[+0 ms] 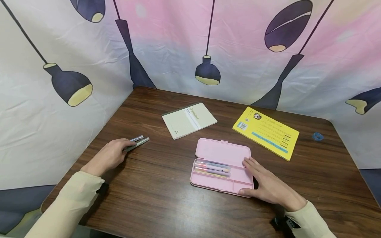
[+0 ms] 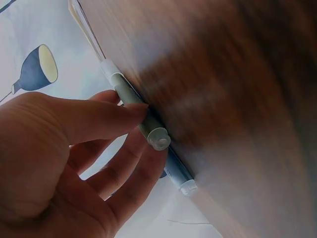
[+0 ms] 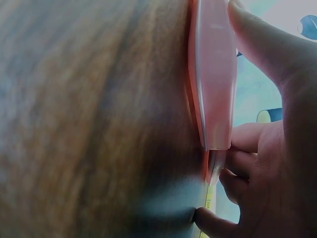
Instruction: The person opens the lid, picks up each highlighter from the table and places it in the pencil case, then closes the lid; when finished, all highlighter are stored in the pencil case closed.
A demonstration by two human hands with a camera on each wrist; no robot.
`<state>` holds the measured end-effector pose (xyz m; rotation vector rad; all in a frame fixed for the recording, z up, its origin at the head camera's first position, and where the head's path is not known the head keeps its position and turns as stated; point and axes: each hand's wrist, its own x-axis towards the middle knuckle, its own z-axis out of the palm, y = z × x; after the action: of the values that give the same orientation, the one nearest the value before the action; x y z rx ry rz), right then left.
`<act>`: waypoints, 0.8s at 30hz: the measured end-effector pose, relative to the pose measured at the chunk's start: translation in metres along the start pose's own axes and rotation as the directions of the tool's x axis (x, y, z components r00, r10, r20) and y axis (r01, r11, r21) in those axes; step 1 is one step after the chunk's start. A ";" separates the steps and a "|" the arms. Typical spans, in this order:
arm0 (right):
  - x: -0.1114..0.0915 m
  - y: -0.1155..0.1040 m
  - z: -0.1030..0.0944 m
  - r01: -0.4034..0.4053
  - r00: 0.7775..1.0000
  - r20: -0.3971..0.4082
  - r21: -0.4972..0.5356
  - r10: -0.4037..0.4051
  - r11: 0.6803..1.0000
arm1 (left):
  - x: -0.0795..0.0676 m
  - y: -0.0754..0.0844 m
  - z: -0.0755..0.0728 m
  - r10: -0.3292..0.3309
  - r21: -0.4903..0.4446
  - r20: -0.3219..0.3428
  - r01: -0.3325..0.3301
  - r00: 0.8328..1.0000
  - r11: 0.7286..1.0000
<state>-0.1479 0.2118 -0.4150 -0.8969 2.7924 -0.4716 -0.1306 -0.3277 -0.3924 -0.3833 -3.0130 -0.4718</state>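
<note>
Sleeve [image 1: 69, 198], open pink case [image 1: 221, 150], pens [image 1: 212, 168] inside

L hand [image 2: 54, 134] pinches grey-green pen [image 2: 127, 92] btwn thumb & fingers, pale translucent end twd cam. Dark blue pen [image 2: 176, 167] just beside it, approx parallel; can't tell if gripped too. Brown wood tbl [image 2: 242, 99] beyond, plus pale cloth w/ printed lamp [image 2: 35, 69].
</note>
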 end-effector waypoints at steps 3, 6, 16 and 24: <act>0.000 0.000 0.000 0.001 1.000 0.000 0.002 -0.001 1.000 | 0.000 0.000 0.000 -0.002 0.006 0.004 0.002 1.000 1.000; 0.000 0.000 0.000 0.002 1.000 -0.002 0.003 -0.002 1.000 | 0.000 0.001 0.000 -0.002 0.006 0.009 0.002 1.000 1.000; -0.001 -0.001 0.000 -0.001 1.000 -0.003 0.005 0.001 1.000 | 0.001 0.000 0.000 0.002 0.003 0.009 -0.002 1.000 1.000; -0.001 -0.001 -0.001 0.032 0.999 -0.013 0.021 -0.032 0.999 | 0.002 0.005 -0.001 0.016 -0.013 -0.009 -0.016 1.000 1.000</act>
<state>-0.1469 0.2113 -0.4140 -0.9390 2.7830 -0.5123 -0.1316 -0.3225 -0.3896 -0.4052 -2.9974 -0.4906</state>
